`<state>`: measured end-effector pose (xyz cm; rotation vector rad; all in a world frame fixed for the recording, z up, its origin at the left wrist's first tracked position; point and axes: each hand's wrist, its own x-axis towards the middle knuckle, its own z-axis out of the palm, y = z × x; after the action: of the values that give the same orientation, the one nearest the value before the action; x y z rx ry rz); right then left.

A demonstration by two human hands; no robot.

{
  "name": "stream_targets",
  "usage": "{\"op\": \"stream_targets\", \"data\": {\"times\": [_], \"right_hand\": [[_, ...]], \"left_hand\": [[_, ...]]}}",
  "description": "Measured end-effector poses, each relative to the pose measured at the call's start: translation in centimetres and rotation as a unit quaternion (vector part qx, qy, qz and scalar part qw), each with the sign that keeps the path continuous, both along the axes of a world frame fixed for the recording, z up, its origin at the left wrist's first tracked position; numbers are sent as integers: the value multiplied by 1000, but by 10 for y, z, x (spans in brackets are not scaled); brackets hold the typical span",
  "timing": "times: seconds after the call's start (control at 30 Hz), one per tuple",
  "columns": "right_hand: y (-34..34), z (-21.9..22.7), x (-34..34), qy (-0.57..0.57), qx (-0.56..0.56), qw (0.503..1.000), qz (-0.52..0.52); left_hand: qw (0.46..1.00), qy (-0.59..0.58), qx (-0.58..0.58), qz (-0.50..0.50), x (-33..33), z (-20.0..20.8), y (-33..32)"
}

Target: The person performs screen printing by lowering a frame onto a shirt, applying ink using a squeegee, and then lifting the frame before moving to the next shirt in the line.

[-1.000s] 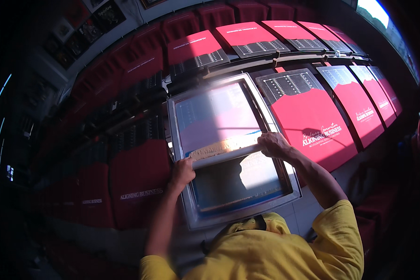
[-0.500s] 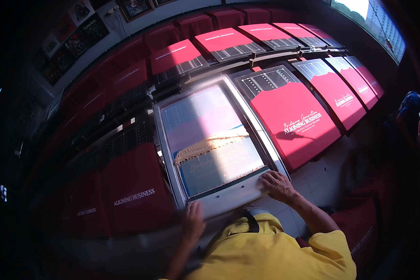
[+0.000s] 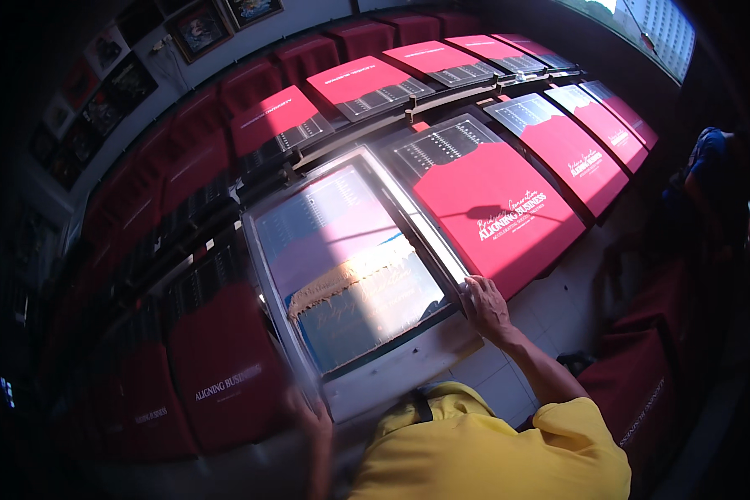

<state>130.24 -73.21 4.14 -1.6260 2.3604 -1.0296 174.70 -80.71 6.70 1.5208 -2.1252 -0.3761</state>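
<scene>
A metal screen-printing frame [image 3: 365, 156] lies slightly turned over a printing board in front of me. Across its mesh runs a band of thick tan ink [image 3: 350, 273]; pinkish film shows beyond the band and dark grey stencil on the near side. My right hand [image 3: 487, 307] grips the frame's right rail near its near corner, fingers bent over the edge. My left hand [image 3: 310, 414] is at the near left corner, dim and smeared by motion, so its hold on the frame is unclear.
Red T-shirts with a black upper panel and white print [image 3: 508, 212] lie on boards to the right. Darker red shirts [image 3: 212, 354] lie left in shadow. A metal rail [image 3: 375, 117] runs behind the frame. Another person in blue [image 3: 712, 162] is at the far right.
My right hand has shifted from the frame's front rail to its right side. My left hand has slid to the near left corner. The view has swung somewhat.
</scene>
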Motion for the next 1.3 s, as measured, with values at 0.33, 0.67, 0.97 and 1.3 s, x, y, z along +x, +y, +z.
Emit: {"op": "stream_targets", "data": {"times": [0.33,0.67,0.97,1.3], "right_hand": [[-33,-48,-16,-185,14,967,-175],[-23,-67,-29,-181,54,968,-163],[-40,-10,124,-363,1,922,-136],[-80,7,348,-326,14,937,-126]], "left_hand": [[957,95,218,167,33,-21,-53],[932,262,228,103,24,24,-49],[903,369,162,149,169,28,-63],[933,275,119,201,379,50,-91]]}}
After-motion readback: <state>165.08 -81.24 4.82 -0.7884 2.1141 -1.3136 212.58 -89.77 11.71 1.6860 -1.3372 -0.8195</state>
